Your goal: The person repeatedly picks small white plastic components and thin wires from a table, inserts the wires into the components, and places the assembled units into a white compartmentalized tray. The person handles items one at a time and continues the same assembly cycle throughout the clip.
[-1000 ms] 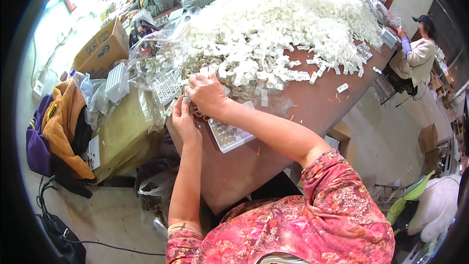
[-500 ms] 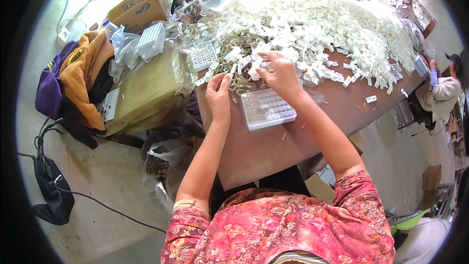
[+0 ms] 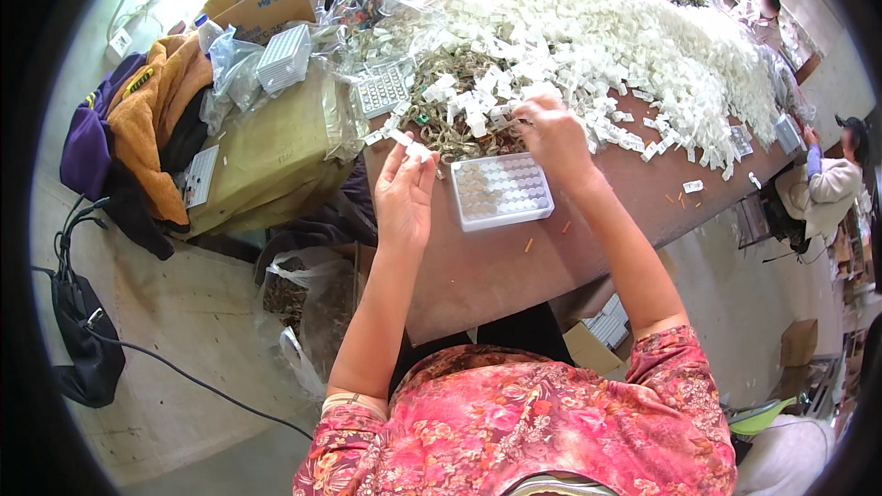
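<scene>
My left hand [image 3: 404, 197] is closed in a pinch, palm turned upward, with a small white plastic piece [image 3: 416, 149] at its fingertips. My right hand [image 3: 558, 145] has its fingers drawn together at the near edge of the heap; what they grip, if anything, is hidden. Between the hands sits a shallow white tray [image 3: 507, 220] with rows of round pockets. Its right part looks whiter than its brownish left part. Just behind it lies a tangle of brown, thread-like strands [image 3: 496, 142] mixed with white pieces.
A large heap of small white pieces [image 3: 625, 46] covers the far table. Orange slivers [image 3: 528, 245] lie on the brown tabletop [image 3: 459, 289]. Left are a grey tray [image 3: 379, 92], stacked trays [image 3: 283, 60], a cardboard box [image 3: 266, 0] and jackets [image 3: 152, 129]. Another person [image 3: 822, 174] sits far right.
My left hand has rolled palm up, bringing the white piece into clearer view. The right hand has moved to the right, away from the left one, uncovering more of the tray.
</scene>
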Tool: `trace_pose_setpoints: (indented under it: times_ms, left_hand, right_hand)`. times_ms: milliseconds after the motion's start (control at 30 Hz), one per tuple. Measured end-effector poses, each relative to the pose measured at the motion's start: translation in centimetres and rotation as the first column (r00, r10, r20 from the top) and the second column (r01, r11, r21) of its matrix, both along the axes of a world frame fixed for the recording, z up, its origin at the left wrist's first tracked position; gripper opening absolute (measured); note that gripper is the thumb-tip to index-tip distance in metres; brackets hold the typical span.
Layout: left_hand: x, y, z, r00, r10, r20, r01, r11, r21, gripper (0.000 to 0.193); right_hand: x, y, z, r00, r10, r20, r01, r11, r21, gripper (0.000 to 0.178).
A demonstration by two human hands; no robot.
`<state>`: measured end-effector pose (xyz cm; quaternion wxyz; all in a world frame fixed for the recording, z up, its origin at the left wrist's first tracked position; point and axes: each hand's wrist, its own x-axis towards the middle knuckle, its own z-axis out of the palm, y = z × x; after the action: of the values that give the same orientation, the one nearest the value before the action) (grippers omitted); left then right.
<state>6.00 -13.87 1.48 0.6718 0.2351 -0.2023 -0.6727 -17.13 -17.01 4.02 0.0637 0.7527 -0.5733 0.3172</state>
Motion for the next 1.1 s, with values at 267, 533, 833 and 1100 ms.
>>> trace_pose_setpoints:
  times_ms: [267,533,833,1100]
  left_hand:
    - [0.2,1.6,0.3,0.991,-0.076,-0.109,0.082,0.995,0.051,0.033]
    - [-0.3,0.8,-2.4,0.985,-0.132,-0.111,0.144,0.983,0.115,0.020]
    - [-0.6,0.6,-4.2,0.992,-0.119,-0.041,0.124,0.985,0.119,0.018]
    - [-0.7,1.2,-4.2,0.999,-0.029,0.045,0.024,0.994,0.111,0.008]
  right_hand:
    - [2.5,0.2,-0.6,0.999,0.049,-0.003,-0.049,0.991,0.124,0.008]
    - [1.2,-1.8,1.0,0.957,-0.022,0.290,-0.016,0.992,0.127,0.011]
    - [-0.9,-2.8,4.0,0.806,-0.091,0.584,0.014,0.991,0.135,0.009]
    - [-3.3,-3.4,5.2,0.468,-0.016,0.883,-0.109,0.991,0.076,0.009]
